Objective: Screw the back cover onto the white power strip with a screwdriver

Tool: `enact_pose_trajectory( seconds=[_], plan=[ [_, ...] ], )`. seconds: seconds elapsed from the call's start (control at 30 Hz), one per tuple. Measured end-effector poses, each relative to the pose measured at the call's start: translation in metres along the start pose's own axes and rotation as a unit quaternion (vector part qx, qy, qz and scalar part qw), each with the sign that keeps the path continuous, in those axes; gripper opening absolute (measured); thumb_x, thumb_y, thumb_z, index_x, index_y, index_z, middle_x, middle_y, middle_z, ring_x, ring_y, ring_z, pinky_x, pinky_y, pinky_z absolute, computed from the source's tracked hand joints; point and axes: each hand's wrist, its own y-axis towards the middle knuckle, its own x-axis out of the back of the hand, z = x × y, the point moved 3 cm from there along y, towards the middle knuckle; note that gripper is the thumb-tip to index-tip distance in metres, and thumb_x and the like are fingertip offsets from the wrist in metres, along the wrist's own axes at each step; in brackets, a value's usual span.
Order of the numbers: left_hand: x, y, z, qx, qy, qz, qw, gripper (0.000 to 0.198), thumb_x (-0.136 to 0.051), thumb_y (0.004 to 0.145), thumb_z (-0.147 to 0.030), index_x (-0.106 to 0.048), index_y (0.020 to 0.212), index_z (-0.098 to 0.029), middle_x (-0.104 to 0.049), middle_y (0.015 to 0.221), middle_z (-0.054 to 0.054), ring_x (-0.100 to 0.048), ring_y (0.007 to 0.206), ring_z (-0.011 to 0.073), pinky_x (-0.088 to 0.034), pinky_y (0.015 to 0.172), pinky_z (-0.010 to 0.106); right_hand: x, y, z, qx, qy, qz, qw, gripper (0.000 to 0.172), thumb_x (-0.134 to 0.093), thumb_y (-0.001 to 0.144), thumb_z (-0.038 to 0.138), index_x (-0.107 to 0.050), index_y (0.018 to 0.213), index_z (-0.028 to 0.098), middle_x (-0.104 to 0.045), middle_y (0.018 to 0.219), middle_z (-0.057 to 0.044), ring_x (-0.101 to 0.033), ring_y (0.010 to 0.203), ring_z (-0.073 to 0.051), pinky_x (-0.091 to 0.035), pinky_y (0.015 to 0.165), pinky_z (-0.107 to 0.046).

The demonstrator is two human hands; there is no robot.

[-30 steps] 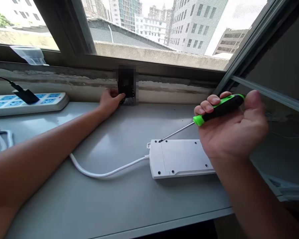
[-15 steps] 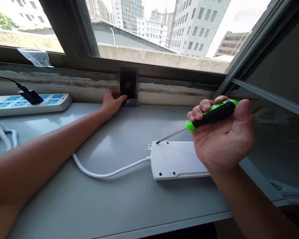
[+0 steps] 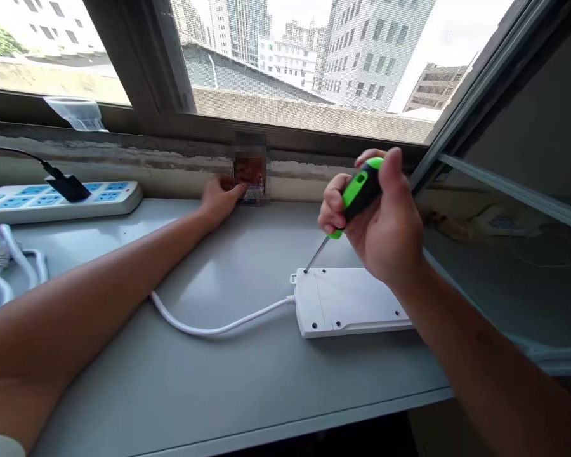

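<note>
On the grey sill [image 3: 228, 374], a white power strip [image 3: 347, 304] lies underside up below the right hand [image 3: 375, 222], which grips a green screwdriver [image 3: 361, 190] at its corner screw hole; the left hand [image 3: 221, 200] rests open.

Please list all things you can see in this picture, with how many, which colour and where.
upturned power strip: 1, white, on the ledge, right of centre
screwdriver: 1, green and black handle, tip at the strip's corner hole
white cord: 1, white, from that strip leftward
socket strip: 1, white with blue sockets, far left
plug: 1, black, on the socket strip
cable bundle: 1, white, lower left
ledge: 1, grey, under these things
window screen: 1, dark mesh, above the ledge
blurred patch: 1, pixelated, on the wall
left hand: 1, against the patch
right hand: 1, gripping the screwdriver
</note>
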Motion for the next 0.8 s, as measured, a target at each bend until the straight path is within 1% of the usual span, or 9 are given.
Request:
enact_pose_trajectory(
  seconds=[0.1,0.2,0.3,0.37,0.43,0.6,0.7,0.8],
  plan=[
    [0.000,0.000,0.000,-0.002,-0.001,-0.001,1.000,0.033,-0.078,0.076,-0.045,-0.062,0.092,-0.021,-0.070,0.093,0.007,-0.067,0.089,0.0273,-0.056,0.087,0.040,-0.013,0.012,-0.007,-0.026,0.007,0.034,0.999,0.049,-0.062,0.096,0.069,-0.037,0.090,0.027,-0.054,0.064,0.007,-0.040,0.047,-0.010,-0.033,0.047,-0.025],
    [-0.001,0.000,0.002,-0.006,-0.001,-0.001,1.000,0.033,-0.078,0.076,-0.045,-0.063,0.093,-0.020,-0.071,0.094,0.008,-0.068,0.091,0.0277,-0.056,0.088,0.039,-0.017,0.014,-0.009,-0.019,0.018,0.029,0.999,0.046,-0.059,0.099,0.066,-0.038,0.086,0.026,-0.053,0.063,0.007,-0.037,0.044,-0.009,-0.028,0.044,-0.025],
    [-0.001,0.000,0.003,-0.008,0.003,-0.003,1.000,0.034,-0.078,0.077,-0.046,-0.063,0.094,-0.021,-0.072,0.095,0.008,-0.068,0.092,0.0283,-0.057,0.089,0.040,-0.012,0.009,-0.007,-0.008,0.009,0.004,1.000,0.042,-0.064,0.099,0.060,-0.044,0.085,0.026,-0.057,0.069,0.005,-0.043,0.047,-0.009,-0.032,0.045,-0.026],
    [-0.001,0.001,0.003,-0.009,0.007,-0.003,1.000,0.034,-0.077,0.079,-0.047,-0.063,0.094,-0.020,-0.072,0.095,0.008,-0.068,0.093,0.0286,-0.057,0.089,0.040,-0.009,0.005,-0.006,-0.005,-0.002,-0.015,1.000,0.042,-0.067,0.097,0.062,-0.049,0.085,0.025,-0.058,0.074,0.004,-0.047,0.050,-0.009,-0.035,0.048,-0.027],
    [-0.001,0.001,0.003,-0.009,0.010,-0.002,1.000,0.033,-0.077,0.079,-0.047,-0.063,0.093,-0.020,-0.072,0.095,0.008,-0.068,0.094,0.0288,-0.056,0.090,0.040,-0.007,0.002,-0.006,-0.004,-0.002,-0.028,1.000,0.044,-0.066,0.096,0.066,-0.051,0.087,0.025,-0.057,0.076,0.003,-0.047,0.052,-0.009,-0.036,0.050,-0.028],
    [-0.001,-0.001,-0.001,-0.004,0.011,0.000,1.000,0.033,-0.078,0.079,-0.047,-0.063,0.092,-0.021,-0.072,0.096,0.008,-0.069,0.096,0.0299,-0.056,0.092,0.041,-0.011,-0.001,-0.010,0.000,0.024,-0.019,1.000,0.047,-0.063,0.097,0.069,-0.049,0.091,0.025,-0.055,0.074,0.003,-0.045,0.054,-0.009,-0.035,0.051,-0.028],
    [0.000,-0.003,-0.004,-0.001,0.007,0.000,1.000,0.031,-0.079,0.079,-0.045,-0.063,0.091,-0.021,-0.072,0.097,0.008,-0.068,0.098,0.0308,-0.056,0.093,0.042,-0.012,-0.002,-0.011,0.007,0.023,-0.030,0.999,0.049,-0.067,0.094,0.071,-0.050,0.090,0.025,-0.052,0.075,0.003,-0.045,0.054,-0.009,-0.035,0.051,-0.028],
    [0.001,-0.005,-0.006,0.007,-0.001,0.001,1.000,0.030,-0.082,0.077,-0.041,-0.064,0.090,-0.022,-0.071,0.096,0.008,-0.068,0.098,0.0308,-0.056,0.092,0.041,-0.012,-0.002,-0.011,0.009,0.007,-0.033,0.999,0.046,-0.074,0.091,0.067,-0.053,0.090,0.025,-0.052,0.076,0.003,-0.047,0.055,-0.009,-0.036,0.052,-0.029]
  ],
)
